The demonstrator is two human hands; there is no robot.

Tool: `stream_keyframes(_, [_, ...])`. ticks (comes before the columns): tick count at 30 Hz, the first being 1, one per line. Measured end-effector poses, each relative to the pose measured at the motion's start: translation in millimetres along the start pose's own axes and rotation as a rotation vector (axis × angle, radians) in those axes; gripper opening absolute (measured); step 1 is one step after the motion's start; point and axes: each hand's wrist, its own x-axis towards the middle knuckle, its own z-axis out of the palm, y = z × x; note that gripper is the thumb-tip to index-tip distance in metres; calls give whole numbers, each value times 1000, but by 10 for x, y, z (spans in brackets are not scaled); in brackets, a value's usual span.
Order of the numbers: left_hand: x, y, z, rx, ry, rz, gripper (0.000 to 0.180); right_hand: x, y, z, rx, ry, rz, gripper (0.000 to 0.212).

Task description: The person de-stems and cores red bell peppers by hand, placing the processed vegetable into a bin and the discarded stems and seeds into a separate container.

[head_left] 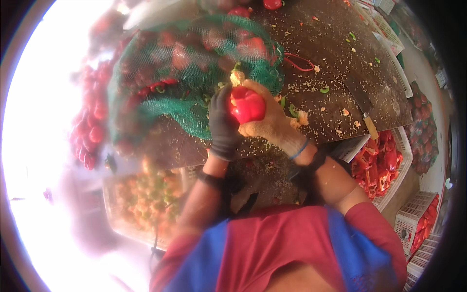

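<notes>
A red bell pepper (248, 106) is held between my two hands over the near part of the table. My left hand (224, 124), in a dark grey glove, closes on its left side. My right hand (271, 117), in a tan glove, wraps round its right side. At the top of the pepper, by my right fingers, sits a pale seed core (237, 78) with a green stem. Whether the core is still joined to the pepper cannot be made out. Just beyond my hands lies a green mesh sack (170, 63) full of red peppers.
A knife (362, 103) with a wooden handle lies on the seed-strewn brown table (335, 58). At the near right a white crate (406, 158) holds cut red peppers. A crate of pale cores (146, 197) stands at the near left, blurred by glare. Further crates (413, 214) line the right.
</notes>
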Motion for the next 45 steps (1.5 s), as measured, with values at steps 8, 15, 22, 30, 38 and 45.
stream_keyframes(8, [-58,-55,-273,-1381,-212,-879,38,77,243,-168,1028,-197,198,65])
stream_keyframes(15, [-54,109,-131,-853,-74,-761,35,-50,75,-33,682,-68,320,73])
stream_keyframes(22, [-34,66,-63,-199,-79,-95,38,-79,125,-112,599,-58,447,41])
stream_keyframes(30, [-31,76,-78,351,-170,111,34,-92,12,5,456,27,454,36])
stream_keyframes(38, [-2,51,-111,251,-137,122,22,-175,352,-66,609,141,616,34])
stream_keyframes(45, [-5,67,-243,-319,123,-275,18,-89,60,13,615,233,504,30])
